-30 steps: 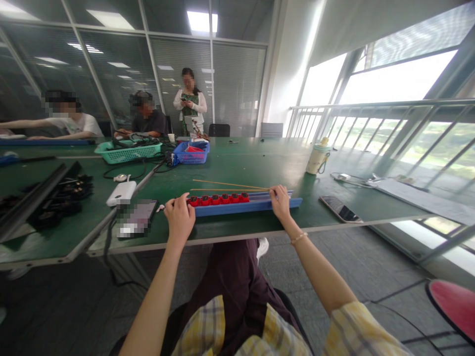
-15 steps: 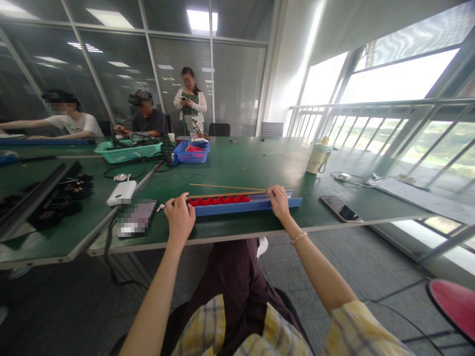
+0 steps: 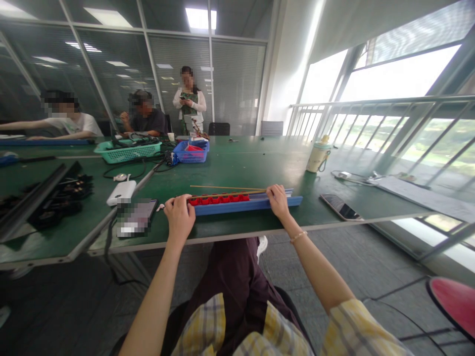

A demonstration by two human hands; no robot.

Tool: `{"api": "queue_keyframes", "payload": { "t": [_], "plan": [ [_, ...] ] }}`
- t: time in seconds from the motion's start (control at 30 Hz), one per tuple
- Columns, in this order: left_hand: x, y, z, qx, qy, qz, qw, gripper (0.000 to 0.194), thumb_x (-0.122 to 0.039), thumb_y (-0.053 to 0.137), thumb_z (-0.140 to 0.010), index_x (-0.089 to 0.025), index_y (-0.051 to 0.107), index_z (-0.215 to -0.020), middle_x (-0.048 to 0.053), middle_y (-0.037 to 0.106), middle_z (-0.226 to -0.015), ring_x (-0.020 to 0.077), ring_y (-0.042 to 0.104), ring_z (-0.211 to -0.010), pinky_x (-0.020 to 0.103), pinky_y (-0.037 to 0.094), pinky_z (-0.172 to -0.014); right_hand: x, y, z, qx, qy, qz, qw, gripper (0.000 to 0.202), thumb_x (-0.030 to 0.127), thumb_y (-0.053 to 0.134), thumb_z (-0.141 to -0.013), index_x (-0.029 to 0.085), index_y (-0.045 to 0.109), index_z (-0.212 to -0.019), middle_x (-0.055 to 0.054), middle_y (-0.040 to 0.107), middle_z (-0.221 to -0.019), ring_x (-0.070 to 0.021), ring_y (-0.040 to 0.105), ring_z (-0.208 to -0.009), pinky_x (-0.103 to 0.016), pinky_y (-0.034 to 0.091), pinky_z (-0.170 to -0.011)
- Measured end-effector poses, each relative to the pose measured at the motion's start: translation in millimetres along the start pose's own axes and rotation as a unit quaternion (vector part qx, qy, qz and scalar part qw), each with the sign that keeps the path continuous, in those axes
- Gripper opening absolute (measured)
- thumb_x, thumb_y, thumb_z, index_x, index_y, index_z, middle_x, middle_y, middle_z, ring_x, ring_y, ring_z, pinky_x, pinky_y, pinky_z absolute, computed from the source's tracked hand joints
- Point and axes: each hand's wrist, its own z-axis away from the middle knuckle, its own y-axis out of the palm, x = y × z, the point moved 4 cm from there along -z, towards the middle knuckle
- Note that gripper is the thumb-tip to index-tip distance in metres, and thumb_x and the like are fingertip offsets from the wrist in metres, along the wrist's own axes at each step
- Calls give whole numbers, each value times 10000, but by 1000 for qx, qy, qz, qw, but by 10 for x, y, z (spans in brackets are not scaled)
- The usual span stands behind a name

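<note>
A long blue channel (image 3: pixel 245 205) lies along the front of the green table, with a row of several red pieces (image 3: pixel 218 199) inside its left and middle part. My left hand (image 3: pixel 179 212) is closed around the channel's left end. Nearer the other end, my right hand (image 3: pixel 277 201) grips the channel from above, its fingers bent over the far side. Thin yellowish strips (image 3: pixel 226 187) run along and behind the channel; their right ends reach my right hand. Whether my fingers also pinch the strips cannot be made out.
Phones (image 3: pixel 340 206) (image 3: pixel 138 217) lie either side. A white power bank (image 3: pixel 121 193), green basket (image 3: pixel 128 152), blue basket (image 3: pixel 192 152) and cream bottle (image 3: pixel 318 157) stand on the table (image 3: pixel 237 168). Black parts (image 3: pixel 63 195) lie left. Three people are behind the table.
My hands and the blue channel have stayed almost in place. Across the table, the middle person has raised a hand toward the head.
</note>
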Motion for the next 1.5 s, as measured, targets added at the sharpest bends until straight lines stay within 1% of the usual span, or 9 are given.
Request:
{"api": "queue_keyframes", "payload": {
  "t": [0.17, 0.4, 0.7, 0.9, 1.07, 1.17, 1.27, 1.5],
  "plan": [
    [3, -2, -6, -1, 4, 4, 1000, 297, -215, 447, -910, -186, 616, -1153, 103, 662, -1155, 313, 452, -1099, 443, 364, -965, -12, 14, 1, 2, 5, 7, 1000, 318, 382, 359, -1017, 235, 534, -797, -48, 614, -838, -225, 487, -835, -355, 384, -814],
    [32, 41, -7, -7, 5, -3, 1000, 255, -223, 459, -904, -172, 629, -1088, 108, 666, -1095, 324, 456, -1103, 454, 366, -961, -5, 5, 2, -3, 6, -2, 1000, 311, 379, 381, -1009, 231, 557, -798, -49, 629, -837, -225, 495, -824, -352, 389, -806],
    [8, 19, -7, -6, 7, -25, 1000, 221, -234, 470, -912, -184, 623, -1064, 105, 671, -1095, 323, 467, -1108, 443, 377, -936, 1, -45, -3, -19, 41, -19, 999, 308, 399, 418, -991, 232, 592, -798, -48, 661, -825, -220, 523, -809, -342, 416, -788],
    [-1, 8, -14, -2, 5, -27, 1000, 222, -230, 476, -906, -181, 626, -1062, 109, 673, -1096, 325, 472, -1109, 444, 376, -931, -4, -103, 2, -55, 59, -21, 997, 287, 375, 433, -975, 233, 600, -790, -56, 670, -826, -228, 541, -839, -350, 426, -799],
    [2, 6, -11, -3, 2, -17, 1000, 217, -228, 480, -902, -183, 625, -1057, 114, 668, -1087, 321, 470, -1117, 451, 381, -938, -86, -132, 17, -95, 76, -22, 992, 283, 376, 436, -970, 230, 594, -786, -63, 676, -834, -233, 544, -866, -354, 421, -816],
    [10, 13, -8, -8, 6, -17, 1000, 217, -228, 482, -900, -180, 625, -1055, 110, 668, -1075, 321, 472, -1110, 453, 383, -943, -150, -112, 20, -107, 87, -18, 990, 302, 378, 418, -975, 230, 580, -768, -59, 673, -819, -234, 535, -861, -358, 418, -815],
    [18, 23, -7, -14, 11, -17, 1000, 215, -227, 481, -900, -180, 625, -1052, 109, 668, -1068, 323, 474, -1106, 456, 383, -948, -188, -77, 19, -110, 83, -11, 990, 314, 377, 398, -982, 231, 565, -760, -64, 668, -822, -236, 524, -858, -364, 413, -816],
    [17, 31, -7, -17, 16, -14, 1000, 213, -228, 481, -904, -188, 621, -1058, 110, 667, -1073, 323, 470, -1107, 463, 387, -949, -272, -62, 39, -142, 92, 15, 985, 303, 383, 384, -993, 231, 561, -800, -74, 654, -833, -245, 514, -848, -370, 402, -804]
  ]
}}
